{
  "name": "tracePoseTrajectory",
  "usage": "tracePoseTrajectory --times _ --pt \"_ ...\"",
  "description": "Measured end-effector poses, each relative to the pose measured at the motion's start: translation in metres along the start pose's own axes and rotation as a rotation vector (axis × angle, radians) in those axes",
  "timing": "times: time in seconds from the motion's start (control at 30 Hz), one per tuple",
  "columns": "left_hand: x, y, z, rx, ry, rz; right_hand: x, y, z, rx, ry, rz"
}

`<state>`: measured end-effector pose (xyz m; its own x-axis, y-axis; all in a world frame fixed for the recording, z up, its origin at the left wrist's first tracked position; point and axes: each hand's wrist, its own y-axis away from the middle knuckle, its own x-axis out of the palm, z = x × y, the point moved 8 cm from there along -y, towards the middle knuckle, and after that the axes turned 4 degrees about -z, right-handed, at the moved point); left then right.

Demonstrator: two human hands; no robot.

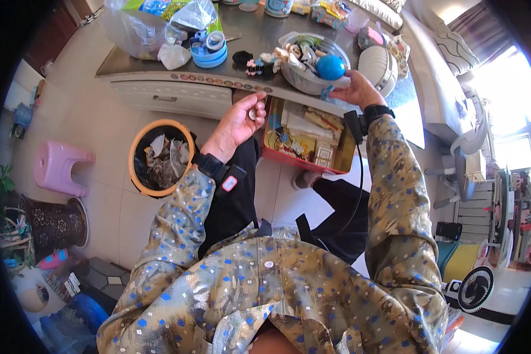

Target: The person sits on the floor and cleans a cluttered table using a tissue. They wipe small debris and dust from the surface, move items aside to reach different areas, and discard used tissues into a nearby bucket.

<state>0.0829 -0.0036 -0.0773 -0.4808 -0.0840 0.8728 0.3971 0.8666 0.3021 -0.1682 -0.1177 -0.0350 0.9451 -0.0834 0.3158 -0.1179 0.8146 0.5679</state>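
My right hand (357, 90) is at the right rim of a clear plastic bowl (307, 85), its fingers at a small blue item (325, 92) beside a shiny blue ball (330, 67); whether it grips the item is unclear. The bowl holds assorted small things. My left hand (242, 118), palm up with curled fingers, holds a small round whitish object (252, 114) in front of the table edge. Left of the bowl lie flower hair clips (255, 66) and a black fuzzy item (242, 57). A blue round container (208, 54) holds rolls of tape.
Below the table edge, an open red-rimmed drawer or box (307, 164) holds papers and small items. A lined trash bin (137, 177) stands left of my legs, with a pink stool (62, 166) farther left. A plastic bag (135, 37) and a white ribbed case (376, 68) are on the table.
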Motion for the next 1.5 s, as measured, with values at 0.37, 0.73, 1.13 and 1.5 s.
tracePoseTrajectory --times 0.37,0.73,1.13,1.5 --pt "0.002 -0.001 -0.001 0.019 -0.03 -0.014 -0.002 0.009 -0.005 -0.078 -0.079 -0.102" --pt "0.0 -0.002 -0.002 0.051 -0.044 0.002 -0.032 0.081 0.001 -0.068 -0.191 -0.202" --pt "0.007 -0.003 0.002 0.026 -0.005 0.03 -0.094 0.195 -0.123 0.183 -0.076 -0.184" --pt "0.006 0.001 -0.002 0.028 -0.015 0.072 -0.099 0.116 -0.178 0.285 -0.032 -0.317"
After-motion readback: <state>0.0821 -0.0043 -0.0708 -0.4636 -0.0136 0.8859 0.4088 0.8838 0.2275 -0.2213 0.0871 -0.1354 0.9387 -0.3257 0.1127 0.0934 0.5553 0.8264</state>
